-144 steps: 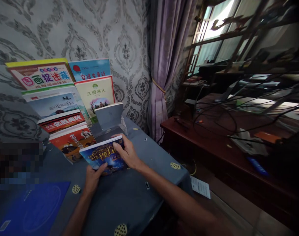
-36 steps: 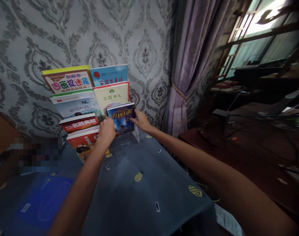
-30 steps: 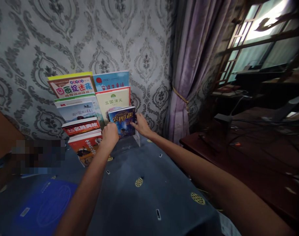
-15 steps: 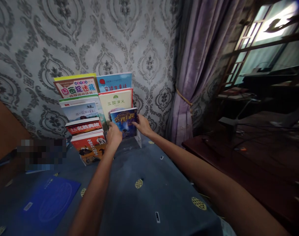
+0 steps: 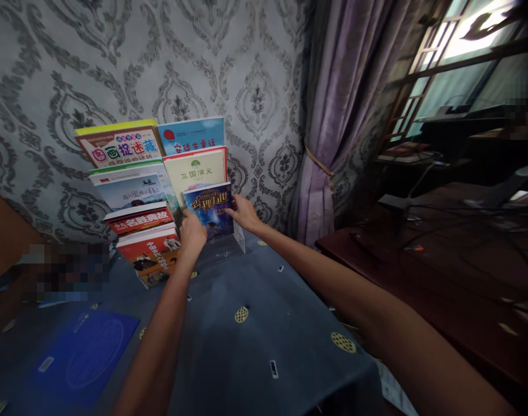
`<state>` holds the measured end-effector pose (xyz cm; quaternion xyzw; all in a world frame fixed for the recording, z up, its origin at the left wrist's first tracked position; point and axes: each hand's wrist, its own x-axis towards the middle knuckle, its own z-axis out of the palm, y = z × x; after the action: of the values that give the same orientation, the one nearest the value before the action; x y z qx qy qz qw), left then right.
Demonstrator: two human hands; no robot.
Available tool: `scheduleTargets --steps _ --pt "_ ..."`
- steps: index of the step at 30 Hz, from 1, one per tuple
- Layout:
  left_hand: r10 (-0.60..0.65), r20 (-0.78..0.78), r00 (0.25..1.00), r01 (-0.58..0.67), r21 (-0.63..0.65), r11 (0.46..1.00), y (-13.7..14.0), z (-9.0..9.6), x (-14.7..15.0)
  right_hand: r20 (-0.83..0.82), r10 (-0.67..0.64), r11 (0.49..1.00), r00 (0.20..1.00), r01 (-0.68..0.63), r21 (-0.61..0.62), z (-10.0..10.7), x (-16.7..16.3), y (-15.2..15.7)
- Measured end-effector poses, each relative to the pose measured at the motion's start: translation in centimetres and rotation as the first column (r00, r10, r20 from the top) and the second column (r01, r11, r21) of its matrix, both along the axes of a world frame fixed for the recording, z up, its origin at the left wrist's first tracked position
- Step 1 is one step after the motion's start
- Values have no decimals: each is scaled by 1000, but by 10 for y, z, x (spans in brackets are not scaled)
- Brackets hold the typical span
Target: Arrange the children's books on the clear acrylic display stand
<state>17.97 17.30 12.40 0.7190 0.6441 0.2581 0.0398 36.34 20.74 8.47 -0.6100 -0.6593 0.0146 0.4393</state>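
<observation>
moved: blue book (image 5: 212, 211), toward bench's (image 5: 290, 323) far edge
left hand (image 5: 193, 232): holding book's left side
right hand (image 5: 246, 215): holding right side

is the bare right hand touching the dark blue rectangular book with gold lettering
Touching. The head view shows the right hand at the side edge of the dark blue rectangular book with gold lettering, its thumb lying over the front cover.
</observation>
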Motion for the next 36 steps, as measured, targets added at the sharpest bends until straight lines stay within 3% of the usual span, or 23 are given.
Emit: scheduleTargets --steps 18,24,26,31,36 --pt "-29 -5 1000 29 -13 1000 -6 -1 0 43 -19 1000 999 18 23 -2 3 -10" --pt "-36 -13 999 36 -11 999 -2 -6 -3 32 -161 987 986 160 21 -10 -9 -22" --pt "-39 -11 999 39 -7 999 -1 -7 -4 129 -174 985 976 172 24 -16 -14 -29" --pt "-55 -12 998 55 3 998 0 -12 -5 480 -50 999 876 42 26 -27 -29 -45" --pt "-64 -12 998 64 16 998 2 -17 -5 567 -47 996 823 79 -31 -22 -41 -46"
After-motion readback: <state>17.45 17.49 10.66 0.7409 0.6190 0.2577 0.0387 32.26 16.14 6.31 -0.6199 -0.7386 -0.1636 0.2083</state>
